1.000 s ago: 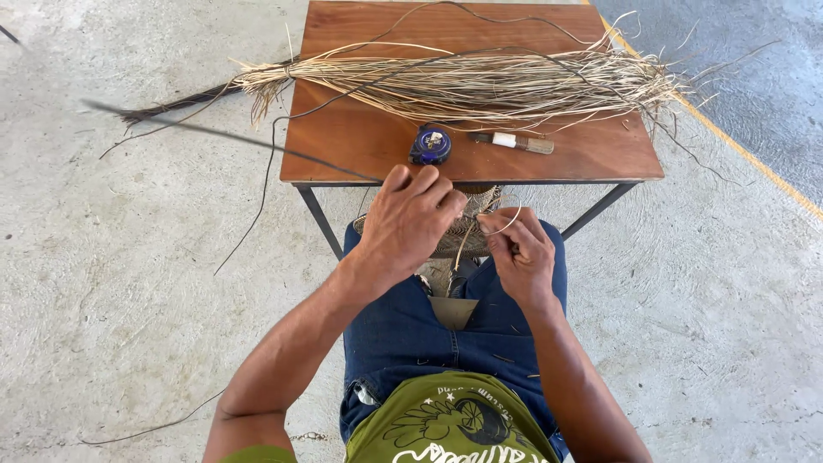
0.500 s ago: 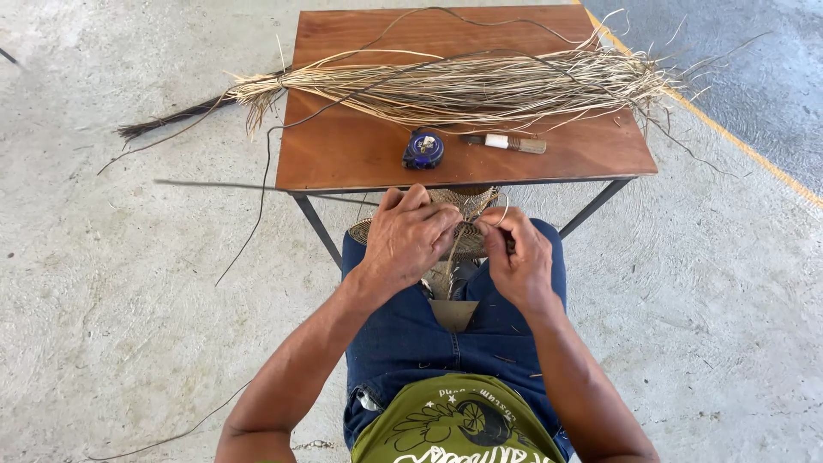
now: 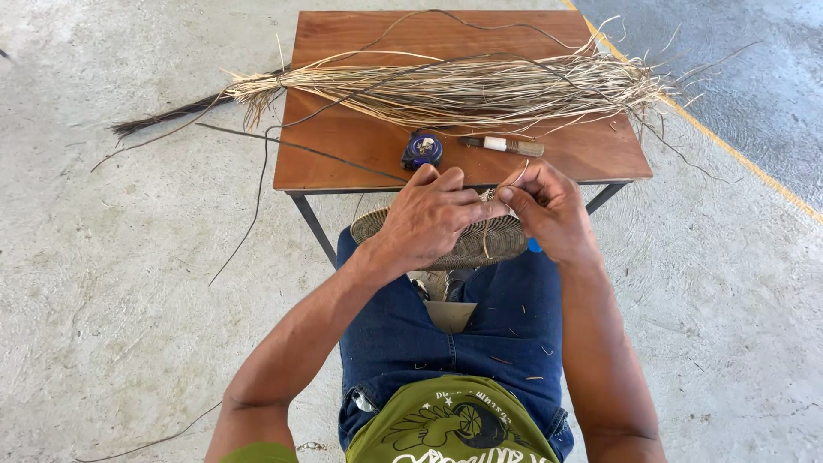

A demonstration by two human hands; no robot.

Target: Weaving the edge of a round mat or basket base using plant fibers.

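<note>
Resting on our lap, just off the near edge of the table, the round flat woven disc of tan fibre (image 3: pixel 467 244) is what we work on. Its coils look tight and even across the part we can see, so we judge a fair base is already made, though nothing rises from it as a wall and how much is meant to follow we cannot tell.

Our left hand (image 3: pixel 429 219) lies over the disc's top, fingers curled and clamping it against the far rim. Our right hand (image 3: pixel 549 210) is closed in a pinch on a thin pale strand (image 3: pixel 519 176) that loops up from the disc's edge; the strand's free end is short, which suggests to us that a stitch is in the making.

Much raw stuff remains: a long bundle of dry straw-coloured reeds (image 3: pixel 463 90) stretches across the brown wooden table (image 3: pixel 360 150), from its left edge past its right edge, tied near the left end. At the table's near edge sits a small round blue tin (image 3: pixel 422 150), and just right of it lies a slim tool with a pale wrapped handle (image 3: pixel 501 146). Dark loose strands trail off the left edge onto the grey concrete floor (image 3: pixel 129 257).
</note>
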